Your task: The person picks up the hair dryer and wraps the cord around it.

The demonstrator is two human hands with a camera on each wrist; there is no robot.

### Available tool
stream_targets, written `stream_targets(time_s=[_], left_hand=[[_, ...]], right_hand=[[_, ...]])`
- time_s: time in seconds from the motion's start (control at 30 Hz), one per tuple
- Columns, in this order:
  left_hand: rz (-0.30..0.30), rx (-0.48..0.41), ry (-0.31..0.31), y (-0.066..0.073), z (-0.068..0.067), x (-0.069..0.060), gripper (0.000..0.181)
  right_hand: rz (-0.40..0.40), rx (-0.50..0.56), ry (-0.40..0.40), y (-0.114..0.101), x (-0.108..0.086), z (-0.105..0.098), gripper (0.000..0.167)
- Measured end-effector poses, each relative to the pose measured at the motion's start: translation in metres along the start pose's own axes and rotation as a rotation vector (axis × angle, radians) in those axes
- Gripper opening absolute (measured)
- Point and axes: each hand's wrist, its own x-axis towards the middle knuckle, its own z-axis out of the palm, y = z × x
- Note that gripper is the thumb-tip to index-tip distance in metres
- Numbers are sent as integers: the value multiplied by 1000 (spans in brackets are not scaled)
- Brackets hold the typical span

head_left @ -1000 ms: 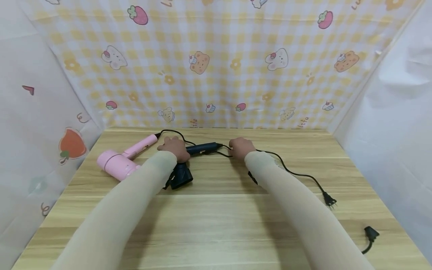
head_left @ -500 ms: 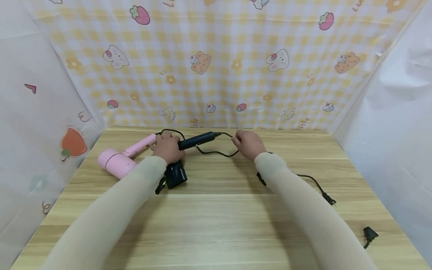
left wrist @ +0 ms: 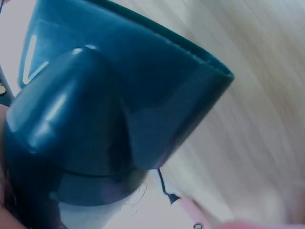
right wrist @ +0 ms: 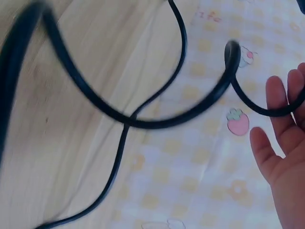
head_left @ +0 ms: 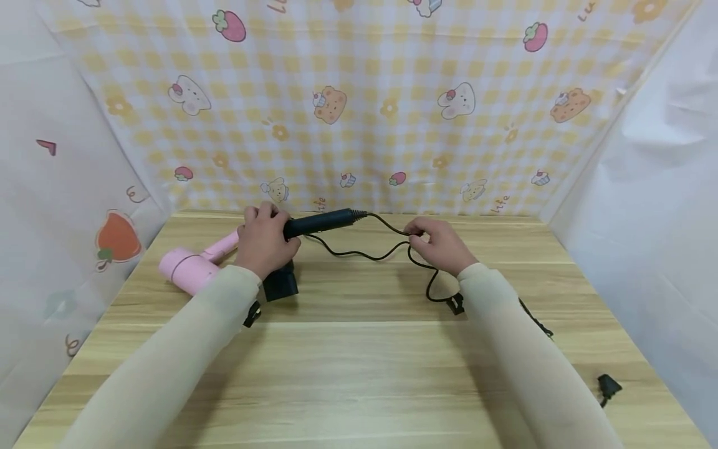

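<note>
My left hand [head_left: 265, 243] grips a dark hair dryer [head_left: 320, 223] around its body end, with the handle pointing right and raised off the table. Its flattened nozzle [left wrist: 157, 86] fills much of the left wrist view, where only a bit of that hand shows at the edge. To the right, my right hand [head_left: 440, 244] holds the dryer's black cord [head_left: 387, 224] between its fingers; loops of the cord hang below. In the right wrist view the cord crosses the fingers [right wrist: 279, 100]. A pink hair dryer [head_left: 187, 272] lies to the left, partly hidden by my left arm.
The dark plug [head_left: 541, 327] of a cord lies beyond my right forearm. A black connector on a cable [head_left: 608, 385] lies near the right edge of the wooden table [head_left: 359, 386]. A checked cloth [head_left: 359, 125] hangs behind the table.
The dark hair dryer has been lifted and moved left with my left hand. My right hand has drawn the cord right and toward me, and loops of it now hang down.
</note>
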Motion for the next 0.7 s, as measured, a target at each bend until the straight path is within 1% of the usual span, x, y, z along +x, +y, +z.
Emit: stream_targets(time_s=[0.1,0.23,0.37,0.5,0.6,0.7], left_hand=[[16,7,39,-1,-4,-2,38],[36,20,67,0,-9,-4,36],[54,32,96,3,-14,-6,34],[60,35,98,5,-19,-7,36],[44,14,75,7,-21,-6,38],[18,-17,41,7,-21,-6,41]], right_hand=[[15,23,11,1,-6,-5,18],[47,55,11,4,-10,-9,18],[71,38,27,8,-13,-12,20],[77,24,61,11,-15,-13,19],[40,31,67,10,-16,-11,19],[-45,14,65,6,-18,-5,20]])
